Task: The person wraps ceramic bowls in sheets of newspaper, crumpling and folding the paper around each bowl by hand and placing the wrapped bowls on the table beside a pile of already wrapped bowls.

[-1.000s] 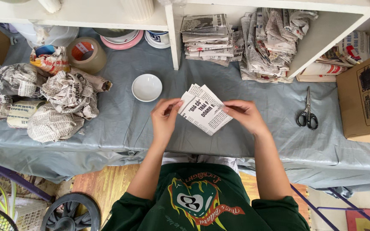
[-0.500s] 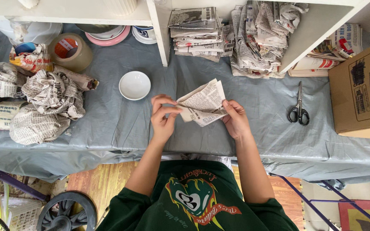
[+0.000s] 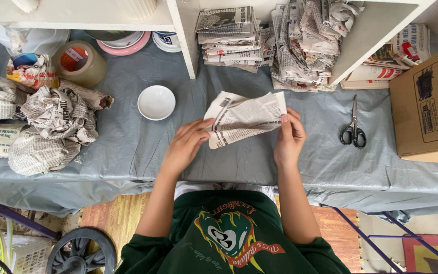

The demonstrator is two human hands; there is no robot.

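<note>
At the far left of the grey cloth-covered table (image 3: 128, 152) a heap of newspaper-wrapped bundles (image 3: 41, 127) is piled, with a roll of brown tape (image 3: 79, 62) standing just behind it and stacked bowls (image 3: 122, 43) tucked under the white shelf (image 3: 77, 20). A small white dish (image 3: 156, 102) is set on the cloth to the right of the heap, apart from it. Near the middle of the table, the left hand (image 3: 186, 144) is held with its fingers loosely curled, the fingertips laid against the lower left edge of a folded sheet of newspaper (image 3: 244, 117); whether the sheet is pinched there or only touched cannot be told. The sheet is lifted just above the cloth, in front of the shelf's white upright, partly opened and creased. Its right edge is gripped by the right hand (image 3: 290, 139), with the thumb pressed on the near face and the fingers closed behind it. Behind the sheet, a stack of folded newspapers (image 3: 229, 38) and a looser, crumpled pile of papers (image 3: 307, 43) are stored under the shelf. To the right of the right hand, well apart from it, a pair of black-handled scissors (image 3: 353, 126) is laid on the cloth, closed, blades pointing away from the person. At the far right a brown cardboard box (image 3: 429, 101) is stood on the table edge, with more papers (image 3: 391, 66) stacked behind it.
</note>
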